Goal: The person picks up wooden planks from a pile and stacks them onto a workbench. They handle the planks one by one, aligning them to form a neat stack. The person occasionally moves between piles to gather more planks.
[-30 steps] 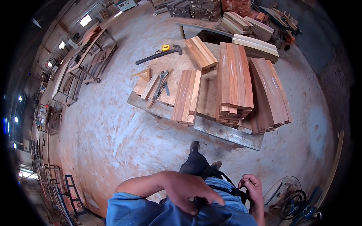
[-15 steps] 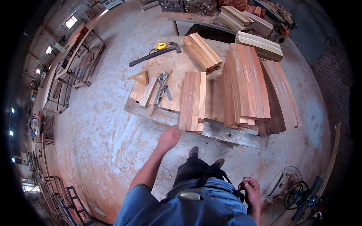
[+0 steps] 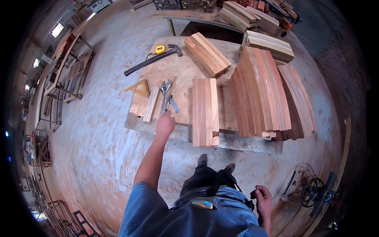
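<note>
My left hand (image 3: 166, 123) is at the near edge of the wooden work table, its fingers curled over the lower end of an adjustable wrench (image 3: 164, 96). The hand covers that end, so what it grips cannot be made out. Beside the wrench lie a short wood strip (image 3: 151, 104) and a small blue-grey tool (image 3: 174, 106). A triangular square (image 3: 141, 88) rests further left. Behind these are a claw hammer (image 3: 152, 62) and a yellow tape measure (image 3: 159, 49). By my waist on the right, my right hand (image 3: 262, 197) is closed, with nothing visible in it.
A bundle of wood strips (image 3: 204, 112) overhangs the table's near edge (image 3: 248, 143). Another bundle (image 3: 207, 54) lies behind it, and taller stacks (image 3: 260, 93) stand right. A wheeled rack (image 3: 67, 75) is at the left. A machine with a black handwheel (image 3: 312, 192) stands low right.
My left hand has moved left and forward, from beside the near wood bundle to the lower end of the wrench. My right hand stays by my waist. The view has shifted slightly.
</note>
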{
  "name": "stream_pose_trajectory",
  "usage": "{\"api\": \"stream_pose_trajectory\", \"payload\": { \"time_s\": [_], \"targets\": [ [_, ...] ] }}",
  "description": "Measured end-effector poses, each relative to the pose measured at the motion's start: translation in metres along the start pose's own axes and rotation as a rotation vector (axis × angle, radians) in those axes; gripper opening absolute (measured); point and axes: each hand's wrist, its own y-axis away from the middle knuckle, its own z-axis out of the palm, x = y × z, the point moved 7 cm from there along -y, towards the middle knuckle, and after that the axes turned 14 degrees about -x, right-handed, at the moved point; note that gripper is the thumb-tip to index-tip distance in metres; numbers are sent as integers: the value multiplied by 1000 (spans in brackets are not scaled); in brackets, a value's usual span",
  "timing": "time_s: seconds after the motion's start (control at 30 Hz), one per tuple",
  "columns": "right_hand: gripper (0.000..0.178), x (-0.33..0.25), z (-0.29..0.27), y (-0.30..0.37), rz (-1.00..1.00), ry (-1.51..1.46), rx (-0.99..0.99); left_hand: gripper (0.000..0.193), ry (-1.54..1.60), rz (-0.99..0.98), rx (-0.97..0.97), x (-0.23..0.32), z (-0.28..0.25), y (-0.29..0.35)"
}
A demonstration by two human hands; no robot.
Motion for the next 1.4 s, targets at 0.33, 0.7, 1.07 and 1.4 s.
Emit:
{"api": "stream_pose_trajectory", "payload": {
  "time_s": [0.33, 0.7, 1.07, 1.4],
  "targets": [
    [17, 13, 5, 20, 53, -37, 138, 26, -333, -206, -43, 1, 23, -63],
    [17, 8, 13, 18, 97, -24, 161, 33, -171, -246, -232, 20, 3, -68],
    [18, 5, 20, 6, 111, 44, 112, 38, 60, -247, -250, 22, 21, -56],
    [15, 3, 25, 3, 116, 87, 91, 30, -133, -252, 13, 13, 30, -86]
  ]
}}
